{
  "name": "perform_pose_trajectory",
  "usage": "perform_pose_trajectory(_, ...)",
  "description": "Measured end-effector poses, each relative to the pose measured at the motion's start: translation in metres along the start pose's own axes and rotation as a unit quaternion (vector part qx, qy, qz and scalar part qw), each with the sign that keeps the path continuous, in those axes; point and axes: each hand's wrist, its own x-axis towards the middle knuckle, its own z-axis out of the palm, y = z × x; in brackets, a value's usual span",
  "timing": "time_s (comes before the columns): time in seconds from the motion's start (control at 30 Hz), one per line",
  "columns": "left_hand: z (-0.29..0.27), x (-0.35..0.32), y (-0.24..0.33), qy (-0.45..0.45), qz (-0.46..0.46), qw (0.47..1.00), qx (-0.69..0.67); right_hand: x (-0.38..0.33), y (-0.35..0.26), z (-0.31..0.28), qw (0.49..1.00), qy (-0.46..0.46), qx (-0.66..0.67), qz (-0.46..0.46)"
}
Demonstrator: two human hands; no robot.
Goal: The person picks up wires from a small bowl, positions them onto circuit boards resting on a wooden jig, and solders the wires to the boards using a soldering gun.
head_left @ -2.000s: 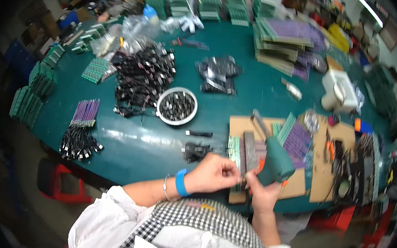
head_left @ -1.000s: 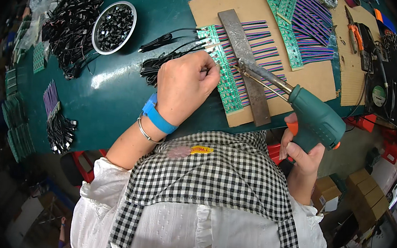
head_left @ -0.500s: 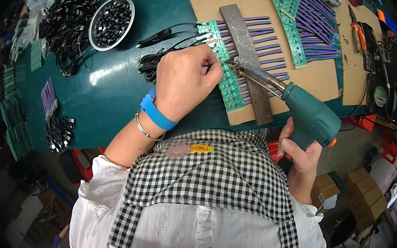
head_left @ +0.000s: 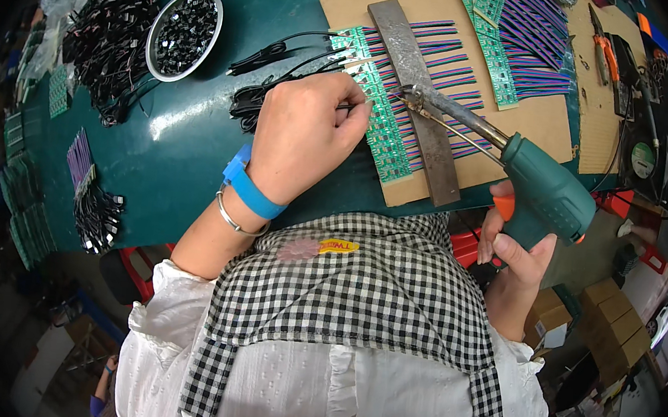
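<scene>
My left hand [head_left: 305, 129] is closed in a pinch at the edge of a green circuit board strip [head_left: 387, 137]. A dark bit of black cable shows between its thumb and finger; the cable's end is hidden. My right hand [head_left: 518, 254] grips a green soldering gun [head_left: 549, 189] with an orange trigger. The gun's tip hangs over a flat metal bar [head_left: 417, 96], just right of the board. This bar lies across the coloured wires that run from the strip. Black cables [head_left: 259, 105] lie left of the strip, and some reach its upper pads.
A cardboard sheet [head_left: 353, 5] lies under the boards. More wired green boards [head_left: 493, 59] lie at the upper right, near orange-handled pliers [head_left: 604, 53]. On the left are a metal bowl [head_left: 151, 58] of small black parts, a black cable pile [head_left: 113, 34] and a wire bundle [head_left: 97, 206].
The soldering gun has moved right, and its tip has drawn away from the board's edge to above the metal bar. My left hand stays pinched at nearly the same spot.
</scene>
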Motion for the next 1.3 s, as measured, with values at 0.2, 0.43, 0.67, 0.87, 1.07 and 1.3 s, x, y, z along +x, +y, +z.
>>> perform_pose_trajectory(0.2,0.001,-0.006,0.0,-0.013,0.01,1.0,-0.021,-0.002,0.0,-0.004,1.0,-0.006,-0.011,0.002)
perform_pose_trajectory(0.43,0.009,-0.012,0.0,0.047,0.033,0.998,0.014,-0.007,0.0,-0.003,1.0,-0.013,-0.017,-0.004)
perform_pose_trajectory(0.67,0.012,-0.013,-0.001,0.06,0.085,0.994,0.042,-0.007,0.001,-0.005,0.999,-0.027,-0.021,0.002)
perform_pose_trajectory(0.87,0.011,-0.012,-0.001,0.052,0.116,0.989,0.073,-0.006,0.001,-0.005,0.999,-0.038,-0.022,-0.013)
perform_pose_trajectory(1.07,0.012,-0.01,-0.003,0.056,0.102,0.992,0.056,-0.003,-0.002,0.0,0.998,-0.047,-0.037,0.006)
perform_pose_trajectory(1.3,0.007,-0.006,0.0,0.009,0.045,0.999,0.022,-0.005,-0.002,0.003,0.999,-0.025,-0.034,0.013)
